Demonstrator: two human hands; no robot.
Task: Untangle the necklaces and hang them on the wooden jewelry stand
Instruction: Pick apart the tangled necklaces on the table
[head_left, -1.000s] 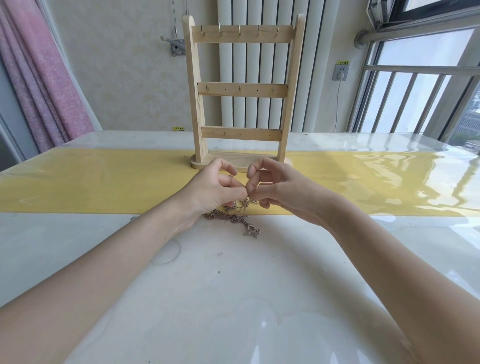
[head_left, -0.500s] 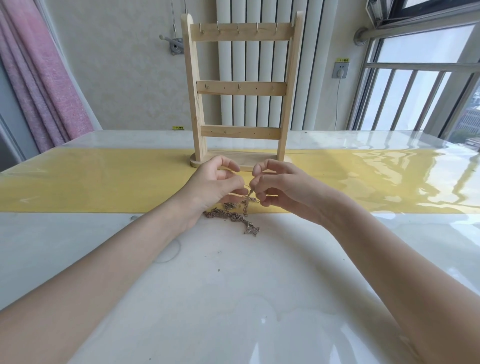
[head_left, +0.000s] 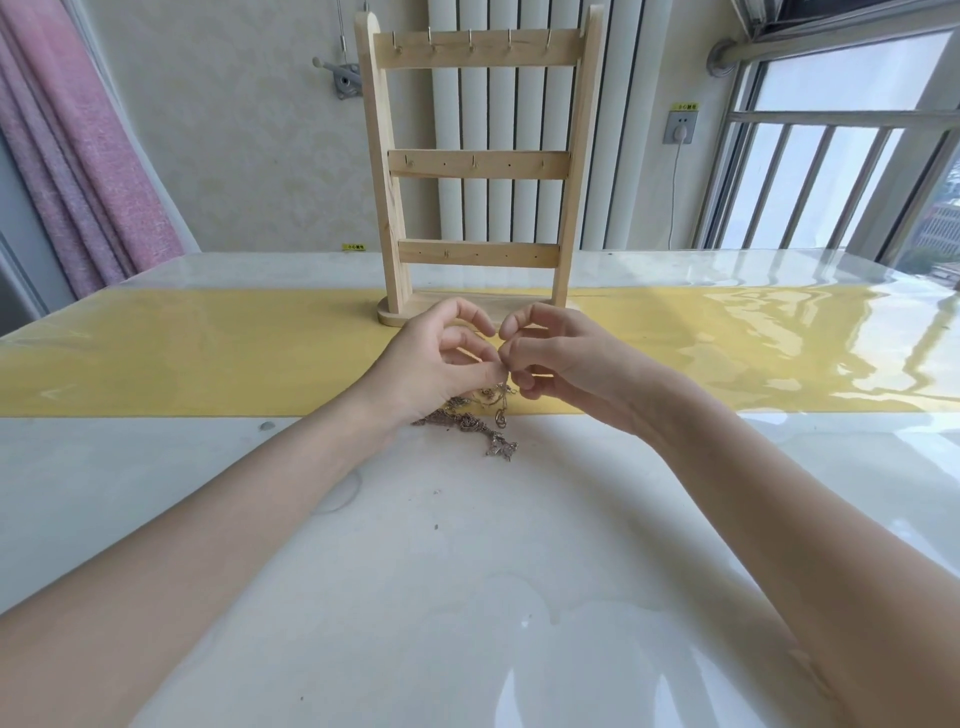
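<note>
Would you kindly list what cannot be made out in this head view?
- How many necklaces are in the tangle: the links are too small, and the left hand covers part of it.
- The exact pinch point: hidden between the left hand and right hand fingers.
- The stand base: its middle is behind both hands.

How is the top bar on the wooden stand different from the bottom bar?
The top bar has a row of metal hooks hanging from it; the bottom bar shows only small dots and one tiny peg. The top bar sits at the stand's highest point; the bottom bar sits low, just above the base. Both are pale wood, lie flat, and carry no necklaces.
</note>
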